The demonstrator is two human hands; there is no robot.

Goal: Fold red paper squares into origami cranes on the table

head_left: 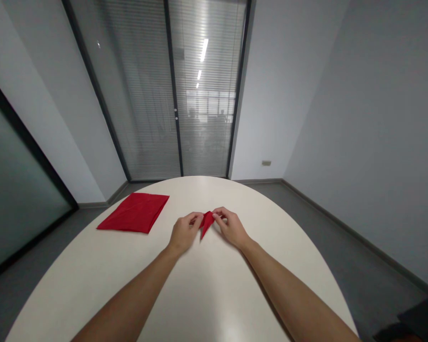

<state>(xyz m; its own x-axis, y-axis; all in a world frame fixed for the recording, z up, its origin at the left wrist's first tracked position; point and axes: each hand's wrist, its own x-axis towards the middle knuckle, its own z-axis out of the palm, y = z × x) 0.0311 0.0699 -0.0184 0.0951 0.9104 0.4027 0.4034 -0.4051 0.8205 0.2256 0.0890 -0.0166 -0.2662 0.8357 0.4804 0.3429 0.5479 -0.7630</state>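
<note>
Between both hands, over the middle of the table, is a small piece of red cloth (207, 221), with one pointed corner hanging down towards me. My left hand (186, 230) pinches its left side between thumb and fingers. On the right side, my right hand (230, 225) also grips the cloth in a pinch. The fingers cover part of it, so its full shape is hidden. To the left of my left hand, apart from it, a larger folded red cloth (135, 212) lies flat on the table.
The white round table (185, 304) reaches out in front of me, its curved edge towards a glass partition with blinds (207, 142). A wall socket (266, 163) sits low on the right. Something dark (421, 316) shows at the lower right corner.
</note>
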